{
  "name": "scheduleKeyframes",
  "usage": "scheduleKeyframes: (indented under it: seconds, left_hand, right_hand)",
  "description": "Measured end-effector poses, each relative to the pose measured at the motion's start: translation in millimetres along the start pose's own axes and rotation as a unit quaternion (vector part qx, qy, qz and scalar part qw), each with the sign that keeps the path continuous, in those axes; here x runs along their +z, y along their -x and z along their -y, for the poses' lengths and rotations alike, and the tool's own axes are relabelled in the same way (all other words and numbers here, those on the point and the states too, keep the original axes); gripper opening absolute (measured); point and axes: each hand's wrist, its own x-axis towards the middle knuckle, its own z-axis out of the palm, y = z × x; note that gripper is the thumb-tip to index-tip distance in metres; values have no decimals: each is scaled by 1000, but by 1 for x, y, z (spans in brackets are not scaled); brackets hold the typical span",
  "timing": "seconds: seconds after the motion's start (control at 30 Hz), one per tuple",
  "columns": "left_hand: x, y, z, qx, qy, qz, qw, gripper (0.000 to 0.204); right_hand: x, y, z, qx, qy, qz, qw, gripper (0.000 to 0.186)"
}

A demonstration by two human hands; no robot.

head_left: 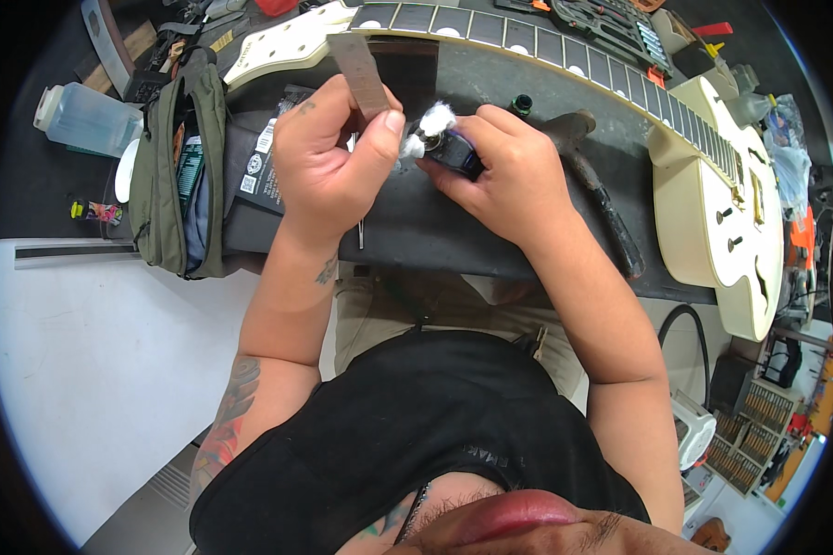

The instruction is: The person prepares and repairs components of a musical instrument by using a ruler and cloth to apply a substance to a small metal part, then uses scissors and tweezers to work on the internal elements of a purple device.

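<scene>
My left hand (333,153) is closed around a flat, brownish-grey metal strip (359,72), held upright below the cream guitar's headstock (282,42). My right hand (500,166) grips a small dark object (456,154), perhaps a bottle, with white cotton-like fluff (435,120) at its top, just right of my left thumb. A dark printed sheet (257,176) and a thin metal tool (361,236) lie behind and below my left hand. A small dark-green bottle (522,104) stands above my right hand. A worn dark hammer-like tool (606,203) lies to its right.
The guitar's body (699,231) fills the bench's right, its neck (500,37) arching along the back. An olive bag (162,203) and translucent jug (93,120) sit left. An open tool case (606,28) is behind the neck. Drill-bit racks (750,430) are at lower right.
</scene>
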Motion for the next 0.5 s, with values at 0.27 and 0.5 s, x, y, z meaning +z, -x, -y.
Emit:
scheduleKeyframes:
  seconds: [0.27, 0.5]
  left_hand:
    - [0, -1, 3, 6, 15, -22, 1000, 2]
    - [3, 0, 1, -4, 14, -14, 1000, 3]
  right_hand:
    - [0, -1, 0, -3, -1, -2, 1000, 35]
    - [0, -1, 1, 4, -1, 2, 1000, 34]
